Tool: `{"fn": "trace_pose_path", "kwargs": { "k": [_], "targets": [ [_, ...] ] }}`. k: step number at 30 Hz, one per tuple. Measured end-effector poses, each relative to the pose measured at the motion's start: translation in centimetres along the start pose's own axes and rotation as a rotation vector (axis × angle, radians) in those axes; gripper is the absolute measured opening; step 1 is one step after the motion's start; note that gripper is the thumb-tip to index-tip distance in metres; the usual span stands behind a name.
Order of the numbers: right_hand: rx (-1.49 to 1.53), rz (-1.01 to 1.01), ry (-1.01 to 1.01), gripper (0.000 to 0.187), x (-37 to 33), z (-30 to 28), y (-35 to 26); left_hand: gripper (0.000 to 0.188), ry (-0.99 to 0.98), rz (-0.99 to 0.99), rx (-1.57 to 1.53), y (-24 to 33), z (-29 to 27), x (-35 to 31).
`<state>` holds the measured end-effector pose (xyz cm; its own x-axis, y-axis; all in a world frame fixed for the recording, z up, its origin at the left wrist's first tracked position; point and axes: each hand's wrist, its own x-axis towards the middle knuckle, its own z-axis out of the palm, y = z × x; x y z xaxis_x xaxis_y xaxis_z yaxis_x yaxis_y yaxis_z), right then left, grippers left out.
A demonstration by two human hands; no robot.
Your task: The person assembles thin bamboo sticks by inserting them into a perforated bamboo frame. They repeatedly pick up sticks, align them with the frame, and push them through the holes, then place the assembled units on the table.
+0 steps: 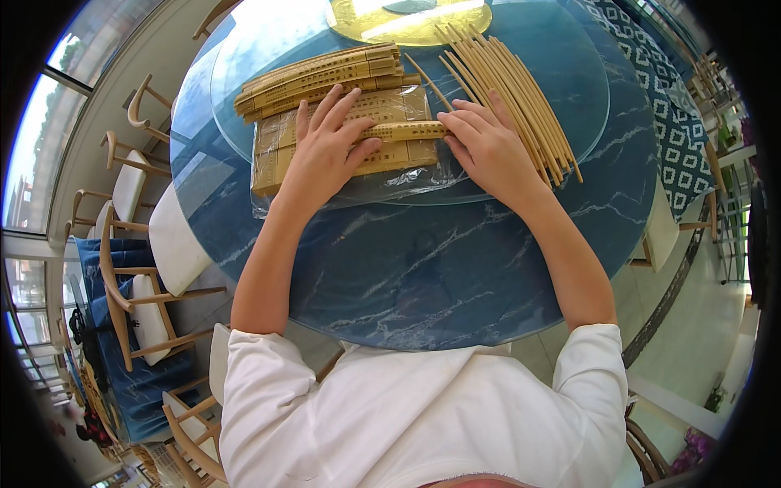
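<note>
A narrow tan paper chopstick sleeve point(405, 131) with dark print spans the gap between my hands. My left hand point(324, 146) closes thumb and index finger at its left end, the other fingers stretched over the pile. At the sleeve's right end, my right hand point(490, 146) has its thumb and fingers closed on it. One loose chopstick point(429, 81) slants down toward the right fingers; whether they hold it is hidden. Below lies a flat stack of tan sleeves point(277, 150) in clear plastic wrap point(407, 184). Many bare wooden chopsticks point(529, 102) lie just right of my right hand.
A heap of printed sleeves point(325, 71) lies beyond my left hand. Everything rests on a glass turntable point(582, 77) over a round blue marbled table point(423, 276). A shiny gold disc point(366, 23) sits at the far side. Chairs point(175, 244) stand at the left.
</note>
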<state>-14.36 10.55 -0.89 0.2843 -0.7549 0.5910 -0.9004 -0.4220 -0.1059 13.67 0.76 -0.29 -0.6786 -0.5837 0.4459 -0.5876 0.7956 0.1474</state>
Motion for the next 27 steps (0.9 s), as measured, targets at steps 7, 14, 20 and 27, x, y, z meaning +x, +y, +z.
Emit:
{"fn": "trace_pose_path", "kwargs": {
  "k": [7,14,20,27],
  "targets": [
    [-0.076,-0.019,0.031,0.025,-0.1,0.5,-0.6,0.029,0.041,0.036,0.065,0.9,-0.3,0.1],
    [-0.121,-0.118,0.166,0.029,3.7,0.3,-0.6,0.028,0.07,0.06,0.156,-1.5,-2.2,1.0],
    [-0.081,-0.156,0.221,0.027,10.2,4.9,-0.2,0.03,0.117,-0.004,0.244,-8.3,-4.3,2.9],
    [-0.077,-0.159,0.142,0.018,15.5,9.1,-0.7,0.033,0.086,-0.168,0.216,-14.5,-3.5,2.8]
  ]
}}
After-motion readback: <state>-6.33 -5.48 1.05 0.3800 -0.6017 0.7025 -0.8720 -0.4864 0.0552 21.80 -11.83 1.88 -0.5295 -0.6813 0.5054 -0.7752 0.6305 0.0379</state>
